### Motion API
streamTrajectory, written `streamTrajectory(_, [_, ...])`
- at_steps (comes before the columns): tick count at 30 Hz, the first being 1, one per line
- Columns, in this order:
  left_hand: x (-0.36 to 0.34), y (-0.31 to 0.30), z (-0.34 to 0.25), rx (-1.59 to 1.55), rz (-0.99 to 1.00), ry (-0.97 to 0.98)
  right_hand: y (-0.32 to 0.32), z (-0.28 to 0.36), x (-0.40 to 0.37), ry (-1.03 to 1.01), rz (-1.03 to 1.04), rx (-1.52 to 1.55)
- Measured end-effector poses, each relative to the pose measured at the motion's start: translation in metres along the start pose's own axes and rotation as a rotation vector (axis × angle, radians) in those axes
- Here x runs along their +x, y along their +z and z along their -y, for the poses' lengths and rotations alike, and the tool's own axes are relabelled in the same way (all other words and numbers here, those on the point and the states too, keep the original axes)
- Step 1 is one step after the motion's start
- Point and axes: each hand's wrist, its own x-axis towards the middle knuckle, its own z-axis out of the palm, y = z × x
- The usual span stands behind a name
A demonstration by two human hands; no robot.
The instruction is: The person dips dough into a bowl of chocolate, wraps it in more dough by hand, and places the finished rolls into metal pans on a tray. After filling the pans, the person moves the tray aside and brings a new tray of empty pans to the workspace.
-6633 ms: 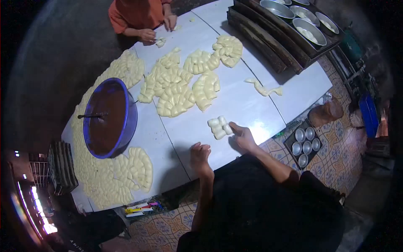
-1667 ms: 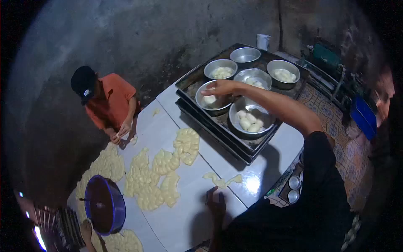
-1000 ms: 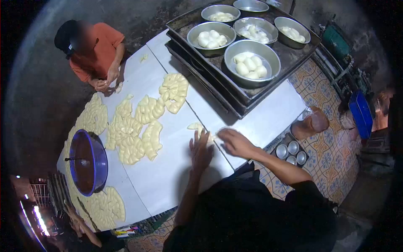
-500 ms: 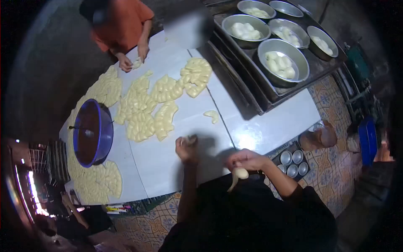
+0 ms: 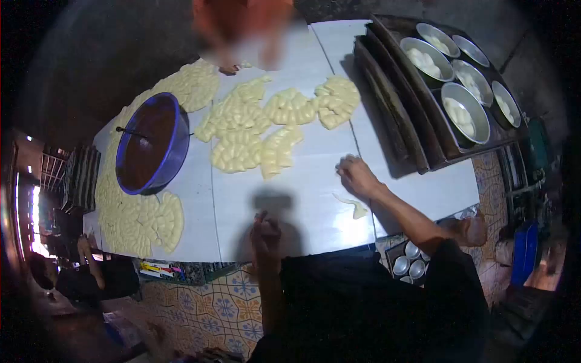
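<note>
My right hand rests low on the white tabletop, its fingers curled downward; whatever lies under them is hidden. Just below it, a tapered piece of dough with a thin tail lies on the table. Near the table's front edge, my left hand is closed and in shadow, and its contents cannot be made out. Beyond my hands lie flat clusters of pale dough pieces, among them a curved cluster and a rounded one.
A purple basin of brown filling stands at left, with more dough around it. Stacked dark trays at right carry round pans with dough. Small metal cups sit below the table edge. Another person works opposite.
My right hand has let go of the tailed dough, which now lies on the table, and has reached forward to where a small dough piece lay. My left hand stays near the front edge.
</note>
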Motion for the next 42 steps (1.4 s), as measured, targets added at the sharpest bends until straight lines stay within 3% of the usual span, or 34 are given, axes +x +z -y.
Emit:
streamTrajectory(3, [0.02,-0.042,-0.024,0.041,0.168,-0.016,0.006,0.074,-0.023,0.169,0.141,0.708])
streamTrajectory(4, [0.024,-0.044,-0.031,0.02,0.142,-0.051,0.01,0.083,-0.022,0.04,0.261,0.851])
streamTrajectory(5, [0.03,-0.045,-0.038,-0.005,0.116,-0.083,0.03,0.081,-0.023,0.12,0.399,1.383])
streamTrajectory(7, [0.038,-0.052,-0.051,0.06,0.222,-0.105,0.064,0.094,-0.009,0.485,0.162,1.217])
streamTrajectory(9, [0.043,-0.045,-0.069,0.213,0.243,-0.163,0.078,0.133,-0.01,0.15,-0.361,-0.033])
streamTrajectory(10, [0.048,-0.048,-0.08,0.047,0.163,-0.335,0.089,0.143,-0.01,0.058,-0.282,0.082])
streamTrajectory(13, [0.049,-0.049,-0.099,-0.042,0.232,-0.494,0.09,0.226,-0.009,-0.273,-0.043,0.264])
streamTrajectory(15, [0.054,-0.053,-0.11,0.051,0.392,-0.567,0.107,0.241,0.003,-0.354,0.089,0.319])
streamTrajectory(16, [0.053,-0.055,-0.118,0.015,0.336,-0.514,0.123,0.238,0.005,-0.36,-0.111,0.27])
streamTrajectory(17, [0.047,-0.045,-0.132,-0.022,0.279,-0.461,0.124,0.246,0.009,-0.193,-0.153,0.439])
streamTrajectory(19, [0.049,-0.047,-0.146,0.41,0.341,-0.112,0.117,0.264,0.021,0.142,-0.231,0.766])
streamTrajectory(20, [0.05,-0.049,-0.151,0.617,0.363,0.073,0.115,0.272,0.027,0.052,-0.346,0.724])
streamTrajectory(23, [0.048,-0.052,-0.153,0.866,0.401,0.403,0.123,0.302,0.033,0.052,-0.331,0.938])
streamTrajectory(26, [0.044,-0.052,-0.149,0.634,0.185,0.366,0.13,0.303,0.044,0.069,-0.244,0.819])
streamTrajectory(29, [0.049,-0.055,-0.143,0.65,0.144,0.442,0.127,0.287,0.062,-0.039,-0.257,0.849])
streamTrajectory(33, [0.049,-0.05,-0.155,-0.388,0.276,-0.277,0.137,0.296,0.079,-0.458,-0.19,0.682])
streamTrajectory(34, [0.051,-0.048,-0.158,-0.444,0.258,-0.277,0.131,0.295,0.085,-0.417,-0.124,0.607])
streamTrajectory(35, [0.054,-0.047,-0.161,-0.499,0.242,-0.277,0.128,0.294,0.09,-0.34,-0.046,0.828])
streamTrajectory(37, [0.057,-0.016,-0.2,-0.398,0.421,-0.363,0.126,0.294,0.095,-0.155,0.129,1.257])
streamTrajectory(38, [0.073,-0.014,-0.215,-0.306,0.446,-0.309,0.124,0.291,0.094,-0.083,0.28,1.402])
streamTrajectory(39, [0.102,-0.024,-0.229,-0.176,0.417,-0.179,0.142,0.272,0.101,-0.15,0.416,1.437])
streamTrajectory(42, [0.217,-0.067,-0.284,0.45,0.148,0.298,0.138,0.271,0.106,-0.167,0.389,1.395])
